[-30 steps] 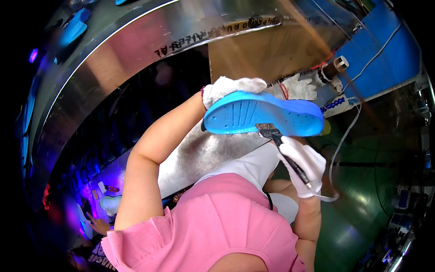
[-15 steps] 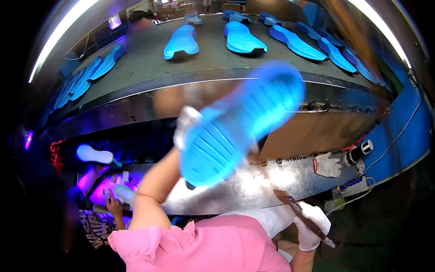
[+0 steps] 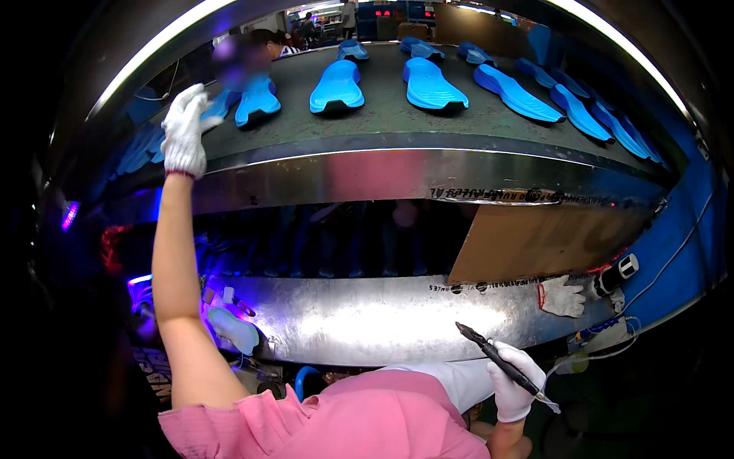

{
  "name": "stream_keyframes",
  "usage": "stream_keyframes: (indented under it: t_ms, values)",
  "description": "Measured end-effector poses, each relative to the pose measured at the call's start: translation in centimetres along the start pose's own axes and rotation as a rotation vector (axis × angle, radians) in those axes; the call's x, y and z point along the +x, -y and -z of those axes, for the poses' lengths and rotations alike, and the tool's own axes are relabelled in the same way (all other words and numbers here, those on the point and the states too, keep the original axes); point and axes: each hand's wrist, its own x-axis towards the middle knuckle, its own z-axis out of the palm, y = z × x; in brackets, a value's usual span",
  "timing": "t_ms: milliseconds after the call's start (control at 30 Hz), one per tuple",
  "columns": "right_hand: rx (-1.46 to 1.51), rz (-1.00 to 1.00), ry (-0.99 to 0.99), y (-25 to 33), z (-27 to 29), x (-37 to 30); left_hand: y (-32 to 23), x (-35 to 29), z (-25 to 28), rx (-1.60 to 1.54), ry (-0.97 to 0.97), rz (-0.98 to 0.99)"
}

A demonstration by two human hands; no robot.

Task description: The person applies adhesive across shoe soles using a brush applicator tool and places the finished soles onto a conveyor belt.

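My left hand point(image 3: 186, 131), in a white knit glove, is stretched out over the left part of the green belt point(image 3: 298, 131). Its fingers are apart and hold nothing. Just beyond it lies a blue shoe sole point(image 3: 222, 102), partly hidden; whether the glove touches it I cannot tell. Another blue sole point(image 3: 258, 102) rests a little to its right. My right hand point(image 3: 515, 382), gloved too, is low on the right, closed around a dark pen-shaped tool point(image 3: 514, 369). The tool has a tapered brown tip pointing up and left and a pale cord at its rear.
More blue soles point(image 3: 337, 86) lie along the belt. Below it runs a shiny metal shelf point(image 3: 367, 314) with a cardboard sheet point(image 3: 527, 241), a loose white glove point(image 3: 562, 297) and a black cylinder point(image 3: 616, 274). A pale sole point(image 3: 233, 330) is at the shelf's left. A person stands beyond the belt.
My left hand has let go of the blue sole it held over the shelf and has moved up and left to the belt. My right hand still holds the tool.
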Motion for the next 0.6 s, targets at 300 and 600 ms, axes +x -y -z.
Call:
stream_keyframes:
  t_ms: [300,600]
  values:
    - [-0.017,-0.057,0.002,0.4,-1.3,-0.2,7.7,7.0,4.8,1.623,0.222,0.133]
    - [-0.035,-0.167,-0.212,-0.6,-0.4,-1.4,1.4,-1.1,-2.5,-0.372,-0.032,-0.323]
